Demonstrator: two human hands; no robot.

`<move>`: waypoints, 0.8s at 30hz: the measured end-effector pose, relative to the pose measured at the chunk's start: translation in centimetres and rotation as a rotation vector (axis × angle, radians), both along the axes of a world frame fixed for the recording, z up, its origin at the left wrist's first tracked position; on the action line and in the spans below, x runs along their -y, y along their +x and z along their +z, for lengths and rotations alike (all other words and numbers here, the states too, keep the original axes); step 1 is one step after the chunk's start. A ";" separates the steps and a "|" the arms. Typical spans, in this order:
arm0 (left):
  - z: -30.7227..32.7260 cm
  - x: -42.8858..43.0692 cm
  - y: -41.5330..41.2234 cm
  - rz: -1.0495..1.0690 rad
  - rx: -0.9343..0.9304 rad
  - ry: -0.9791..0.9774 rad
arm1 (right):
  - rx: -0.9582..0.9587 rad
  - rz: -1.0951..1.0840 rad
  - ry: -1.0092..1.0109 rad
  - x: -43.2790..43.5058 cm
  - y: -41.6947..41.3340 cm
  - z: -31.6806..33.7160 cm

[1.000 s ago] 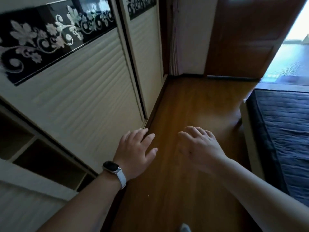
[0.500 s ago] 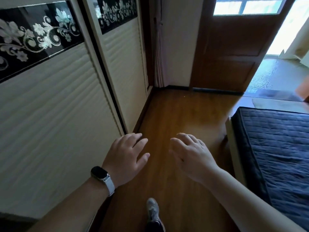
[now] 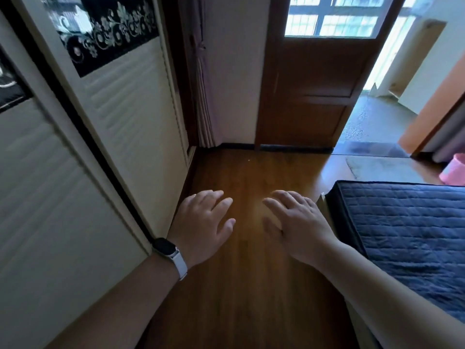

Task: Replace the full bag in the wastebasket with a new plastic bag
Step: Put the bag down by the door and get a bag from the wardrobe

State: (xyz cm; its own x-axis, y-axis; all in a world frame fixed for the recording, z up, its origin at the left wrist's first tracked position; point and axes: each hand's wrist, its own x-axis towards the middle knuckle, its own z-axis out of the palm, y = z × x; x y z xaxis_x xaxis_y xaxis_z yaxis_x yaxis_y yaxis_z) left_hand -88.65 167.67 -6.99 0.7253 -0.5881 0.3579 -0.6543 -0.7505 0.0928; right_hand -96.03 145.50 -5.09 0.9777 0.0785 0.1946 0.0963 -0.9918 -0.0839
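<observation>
My left hand [image 3: 203, 222] is held out palm down over the wooden floor, fingers spread, holding nothing; a watch with a white strap sits on its wrist. My right hand [image 3: 297, 222] hovers beside it, also palm down with fingers apart and nothing in it. A pink object [image 3: 454, 170] stands on the floor at the far right edge, partly cut off by the frame; it may be the wastebasket, but I cannot tell. No plastic bag is in view.
Cream sliding wardrobe doors [image 3: 113, 122] with black floral bands line the left. A bed with a dark blue quilt [image 3: 407, 235] fills the right. Ahead, a brown wooden door [image 3: 309, 96] stands beside an open doorway [image 3: 372, 127]. A strip of wooden floor [image 3: 251, 285] runs between wardrobe and bed.
The view has lifted and moved forward along the wardrobe towards the door. The doorway and the pink object have come into sight. Both hands stay open and side by side.
</observation>
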 end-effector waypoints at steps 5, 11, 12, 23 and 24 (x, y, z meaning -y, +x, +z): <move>0.6 2.4 5.9 0.006 0.024 0.005 | -0.006 -0.007 0.054 1.9 5.6 -0.5; -0.7 3.4 12.9 0.171 -0.017 0.064 | -0.053 0.136 0.118 4.7 15.9 -2.8; -0.7 3.7 14.2 0.205 -0.024 0.071 | -0.062 0.166 0.130 5.1 17.9 -3.1; 2.6 10.4 25.8 0.530 -0.030 0.073 | -0.117 0.490 0.147 10.6 37.5 -1.4; 2.7 10.0 26.1 0.568 -0.037 0.086 | -0.128 0.523 0.156 10.3 38.7 -1.2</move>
